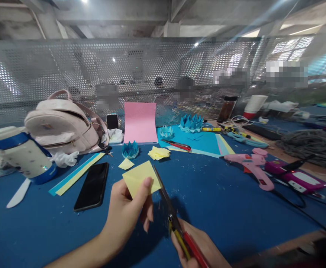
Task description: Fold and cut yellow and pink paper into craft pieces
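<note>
Two hands work over a blue tabletop (221,201), which is the largest thing in view. At the far left lies a pink backpack (64,124), and in front of it a white bottle (23,152) with blue bands lies on its side. A pink sheet (139,122) stands bent against the mesh wall behind. On the right lies a pink glue gun (252,163) with a black cable. A black phone (92,186) lies flat near the left hand, beside long paper strips (76,173). Small blue paper crowns (191,123) stand farther back, and a pile of yellow squares (158,152) lies near them.

The left hand (126,216) holds a yellow paper (139,178) above the tabletop; thumb and fingers pinch its lower edge. The right hand (199,249) grips the scissors (171,214) by the red and yellow handles, its fingers closed around them. The blades lie along the right edge of the paper; I cannot tell how far they are parted.
</note>
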A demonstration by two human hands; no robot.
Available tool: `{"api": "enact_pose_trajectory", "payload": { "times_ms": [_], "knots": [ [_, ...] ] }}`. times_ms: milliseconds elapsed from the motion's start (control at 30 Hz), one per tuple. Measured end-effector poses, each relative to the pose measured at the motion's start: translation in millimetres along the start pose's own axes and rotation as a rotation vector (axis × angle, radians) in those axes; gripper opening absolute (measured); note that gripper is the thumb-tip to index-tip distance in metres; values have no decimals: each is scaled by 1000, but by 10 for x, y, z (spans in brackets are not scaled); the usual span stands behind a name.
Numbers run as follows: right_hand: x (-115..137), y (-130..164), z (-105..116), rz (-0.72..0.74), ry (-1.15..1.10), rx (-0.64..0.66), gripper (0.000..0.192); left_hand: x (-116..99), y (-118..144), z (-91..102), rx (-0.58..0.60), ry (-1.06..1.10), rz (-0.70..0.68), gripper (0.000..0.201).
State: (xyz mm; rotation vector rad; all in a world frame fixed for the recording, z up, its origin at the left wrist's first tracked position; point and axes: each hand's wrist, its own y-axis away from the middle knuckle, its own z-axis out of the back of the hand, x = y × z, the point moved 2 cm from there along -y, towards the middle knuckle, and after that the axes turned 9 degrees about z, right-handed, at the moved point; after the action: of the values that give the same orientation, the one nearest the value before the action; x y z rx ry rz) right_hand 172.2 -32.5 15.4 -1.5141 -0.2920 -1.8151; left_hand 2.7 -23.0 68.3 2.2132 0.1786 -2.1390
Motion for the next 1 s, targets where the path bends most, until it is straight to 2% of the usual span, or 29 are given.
{"api": "enact_pose_trajectory", "payload": {
  "times_ms": [233, 567, 800, 1000],
  "knots": [
    [-19, 21, -4, -33, 4, -32, 73, 8, 6, 5, 8, 7, 2, 48],
    [-38, 66, -21, -199, 2, -44, 54, 11, 2, 8, 11, 16, 12, 47],
    [-121, 78, -35, -211, 57, -66, 51, -4, 14, -2, 16, 21, 19, 47],
    [-118, 60, -18, -128, 108, -40, 55, 1, 1, 5, 37, 23, 29, 49]
  ]
}}
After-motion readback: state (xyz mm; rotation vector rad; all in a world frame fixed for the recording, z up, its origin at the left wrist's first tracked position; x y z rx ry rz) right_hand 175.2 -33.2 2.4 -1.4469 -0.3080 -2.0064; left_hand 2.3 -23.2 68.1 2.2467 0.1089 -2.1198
